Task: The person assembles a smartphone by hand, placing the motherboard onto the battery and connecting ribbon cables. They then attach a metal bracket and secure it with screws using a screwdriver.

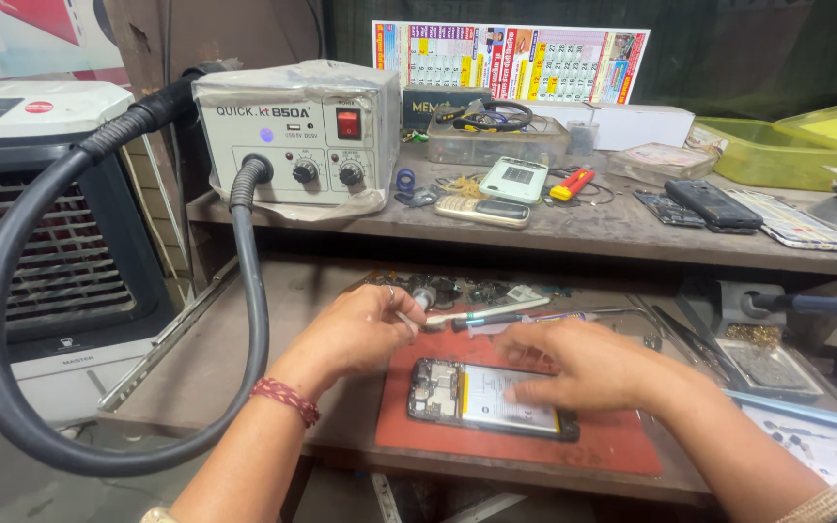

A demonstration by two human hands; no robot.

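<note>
An opened phone [481, 399] with its back cover off lies on a red mat [622, 441], its battery and circuit board showing. My right hand [583, 366] rests flat on it, fingers spread over the battery. My left hand [356, 334], with a red thread around the wrist and a ring on one finger, pinches a thin white-handled tool [486, 312] just above the phone's top left corner. The tool's tip is hidden by my fingers.
A hot-air rework station [293, 136] with a thick black hose [12, 291] stands on the upper shelf beside several phones [484, 210], a clear box and a green tray [777, 155]. Tweezers [690, 339], small parts and a tray [772, 368] lie at the right. An air cooler [41, 223] stands at left.
</note>
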